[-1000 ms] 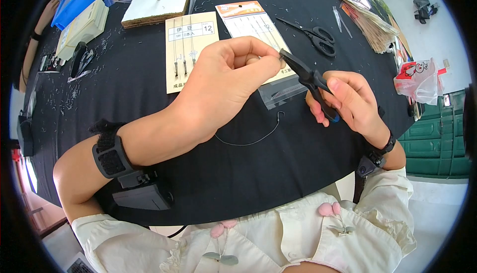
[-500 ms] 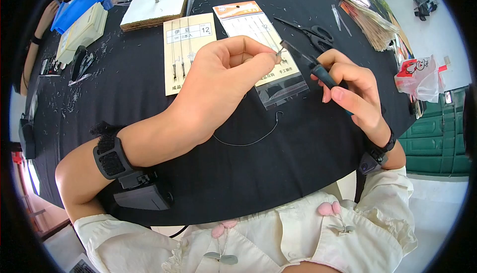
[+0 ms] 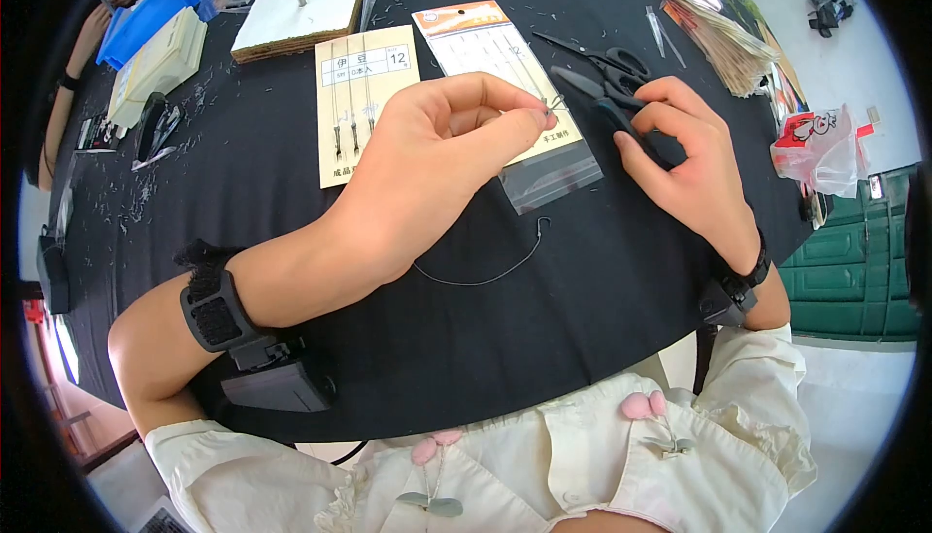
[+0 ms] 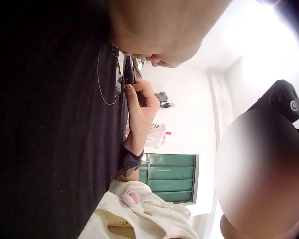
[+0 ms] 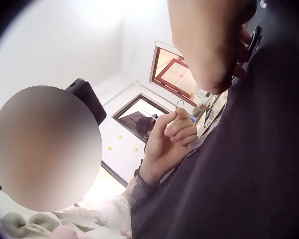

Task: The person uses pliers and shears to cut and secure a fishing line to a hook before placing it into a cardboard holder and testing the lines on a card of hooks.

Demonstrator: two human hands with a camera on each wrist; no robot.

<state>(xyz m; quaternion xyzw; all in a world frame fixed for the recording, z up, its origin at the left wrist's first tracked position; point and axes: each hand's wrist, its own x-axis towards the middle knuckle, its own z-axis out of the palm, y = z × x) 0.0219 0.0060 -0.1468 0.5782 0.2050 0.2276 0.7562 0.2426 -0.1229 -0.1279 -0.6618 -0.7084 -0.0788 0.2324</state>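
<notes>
My left hand (image 3: 427, 154) pinches a small fishing hook (image 5: 179, 104) between thumb and forefinger, its bend standing out past the fingertips. A thin line (image 3: 485, 282) curves out from under this hand to a second hook (image 3: 543, 226) lying on the black cloth. To the right, my right hand (image 3: 694, 159) holds black pliers (image 3: 580, 83) by the handles, thumb on the near side and fingers on the far side. The pliers' nose points up and left, close beside black scissors (image 3: 621, 65) on the table.
Beyond the left hand lie a cream card (image 3: 369, 72) with several rigs and an orange-topped packet (image 3: 464, 18). A white block (image 3: 291, 23) with a metal rod stands farther back. Also around are a blue bin (image 3: 146, 14) and a stack of cards (image 3: 723, 48).
The right hand has drawn the pliers away from the left hand's fingertips, turned them and lowered them toward the scissors. The left hand keeps its pinch on the hook, nearly in place.
</notes>
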